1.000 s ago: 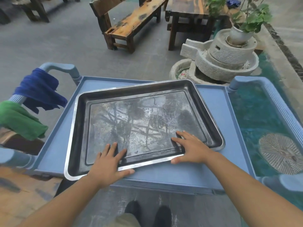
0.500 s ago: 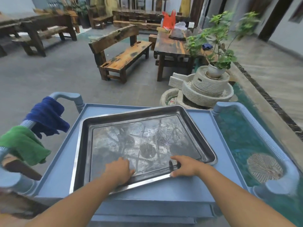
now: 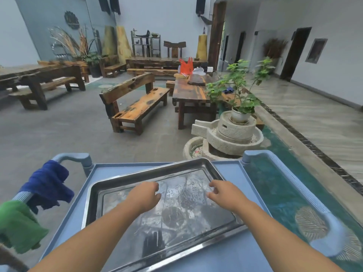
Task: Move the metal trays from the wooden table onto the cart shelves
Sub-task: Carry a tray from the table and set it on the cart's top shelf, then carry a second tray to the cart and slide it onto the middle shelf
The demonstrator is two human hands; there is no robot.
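1. Cart (image 3: pixel 233 171): the blue top shelf, nearest the viewer, carries the task's thing.
2. Metal tray (image 3: pixel 96 203): lies flat on the top shelf, slightly askew. This transfer appears complete; whether further trays remain cannot be told.
3. Left grip (image 3: pixel 144 195) and right grip (image 3: pixel 222 193): over the tray floor, fingers loosely curled, pinching nothing.

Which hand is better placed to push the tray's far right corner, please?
Right, probably: the right hand hovers near that corner of the tray; the left hand hangs over its middle.
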